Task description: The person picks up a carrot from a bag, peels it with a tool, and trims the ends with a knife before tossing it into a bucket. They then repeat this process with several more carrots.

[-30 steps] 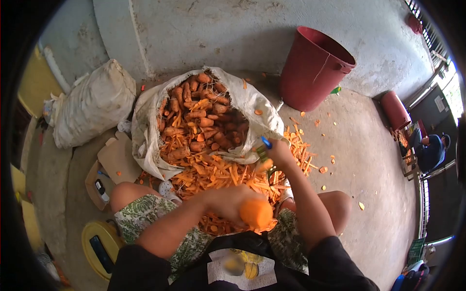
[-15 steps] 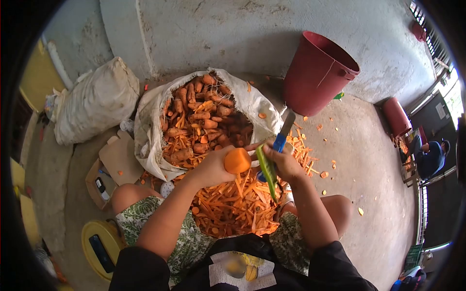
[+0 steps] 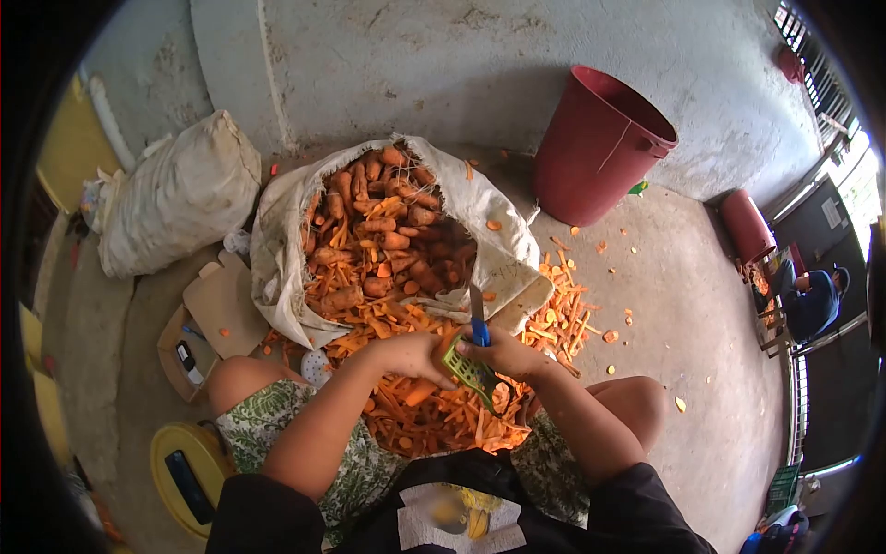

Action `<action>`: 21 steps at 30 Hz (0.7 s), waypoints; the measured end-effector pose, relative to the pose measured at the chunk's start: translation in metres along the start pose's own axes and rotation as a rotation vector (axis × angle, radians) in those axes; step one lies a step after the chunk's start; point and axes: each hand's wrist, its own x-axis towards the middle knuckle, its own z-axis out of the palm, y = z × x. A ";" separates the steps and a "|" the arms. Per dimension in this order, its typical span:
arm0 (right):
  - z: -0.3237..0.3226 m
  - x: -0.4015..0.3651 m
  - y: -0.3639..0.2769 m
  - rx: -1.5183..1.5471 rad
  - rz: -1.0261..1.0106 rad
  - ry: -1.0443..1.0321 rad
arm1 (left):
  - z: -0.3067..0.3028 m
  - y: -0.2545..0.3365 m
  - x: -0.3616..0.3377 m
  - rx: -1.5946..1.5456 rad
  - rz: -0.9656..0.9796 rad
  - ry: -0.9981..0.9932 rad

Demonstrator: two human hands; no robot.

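Note:
My left hand [image 3: 413, 357] is closed around a peeled carrot [image 3: 421, 392], most of it hidden by the fingers and the peeler. Gripped in my right hand [image 3: 509, 356] are a green peeler [image 3: 472, 374] with a slotted body and a knife with a blue handle [image 3: 480, 333], its blade pointing away from me. The peeler lies against the carrot between both hands. Beneath them is a heap of orange peelings [image 3: 443, 423] between my legs. Just beyond, an open white sack [image 3: 277, 268] holds many unpeeled carrots [image 3: 392, 231] and loose peelings.
A red bin [image 3: 591, 152] stands by the wall, beyond scattered peelings [image 3: 563, 314]. At left are a full white sack [image 3: 185, 194], an open cardboard box [image 3: 221, 300] and a yellow lidded bucket [image 3: 217, 452] with a phone [image 3: 189, 485] on it. Another person [image 3: 812, 305] sits far right.
My hands have come together and lower, closer to me. The carrot has turned from upright to mostly hidden under the peeler, and the peeler now shows its slotted face.

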 end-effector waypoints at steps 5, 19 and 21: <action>-0.023 -0.001 0.018 -0.675 -0.175 -0.017 | -0.017 -0.014 -0.012 0.030 -0.185 -0.021; -0.253 -0.079 -0.168 -0.479 -0.372 0.978 | -0.025 -0.016 -0.017 0.301 -0.266 0.258; -0.216 -0.074 -0.146 -0.557 -0.253 0.866 | -0.026 -0.017 -0.012 0.325 -0.298 0.268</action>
